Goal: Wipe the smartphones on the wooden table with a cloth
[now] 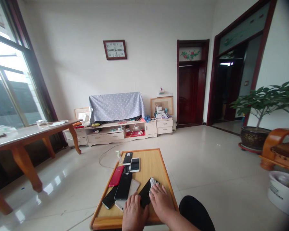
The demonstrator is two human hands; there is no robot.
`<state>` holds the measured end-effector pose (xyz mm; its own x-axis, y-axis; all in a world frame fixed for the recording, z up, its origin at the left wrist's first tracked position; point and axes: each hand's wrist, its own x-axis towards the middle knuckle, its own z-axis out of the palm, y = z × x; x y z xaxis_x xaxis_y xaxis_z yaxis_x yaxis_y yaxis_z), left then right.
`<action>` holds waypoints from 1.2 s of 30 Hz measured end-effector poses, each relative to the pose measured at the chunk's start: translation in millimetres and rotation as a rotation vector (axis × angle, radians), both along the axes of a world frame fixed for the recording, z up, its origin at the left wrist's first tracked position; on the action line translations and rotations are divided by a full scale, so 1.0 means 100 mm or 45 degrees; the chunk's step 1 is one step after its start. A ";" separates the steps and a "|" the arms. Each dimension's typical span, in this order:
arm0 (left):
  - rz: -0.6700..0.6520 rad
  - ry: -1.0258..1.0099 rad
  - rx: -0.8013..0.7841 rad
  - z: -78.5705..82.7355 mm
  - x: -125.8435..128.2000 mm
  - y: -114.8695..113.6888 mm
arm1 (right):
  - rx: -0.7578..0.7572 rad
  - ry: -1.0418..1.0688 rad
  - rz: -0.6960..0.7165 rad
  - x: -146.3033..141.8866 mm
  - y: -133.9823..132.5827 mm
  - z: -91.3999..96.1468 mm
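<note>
- Well, the left hand lay open and flat at the bottom centre of the frame, released, its fingers over the lower edge of a pale smartphone.
- The right hand sat just to its right, fingers spread over a crumpled white cloth, which lay on a black smartphone. (Whether those fingers were actually pinching the cloth, I could not tell.)
- Both hands were over a low wooden table with an orange-brown rim, at lower centre.
- More phones lay close together on it: a red smartphone, a central black phone, a dark phone at its lower left, a white phone with a lit screen, and a black phone near the far end.
- A small pump bottle stood by the far left corner of the table.
- A thin white cable curved across the tiled floor to the left.
- Farther off stood a wooden table at left, a cream TV cabinet below a wall clock, and a potted plant at right.
</note>
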<state>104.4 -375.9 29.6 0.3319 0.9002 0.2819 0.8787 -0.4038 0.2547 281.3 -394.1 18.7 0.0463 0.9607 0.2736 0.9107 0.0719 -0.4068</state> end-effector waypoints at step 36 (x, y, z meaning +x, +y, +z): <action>-0.094 -0.028 -0.089 -0.06 -0.12 0.18 | -0.119 0.066 0.288 -0.45 -0.07 0.08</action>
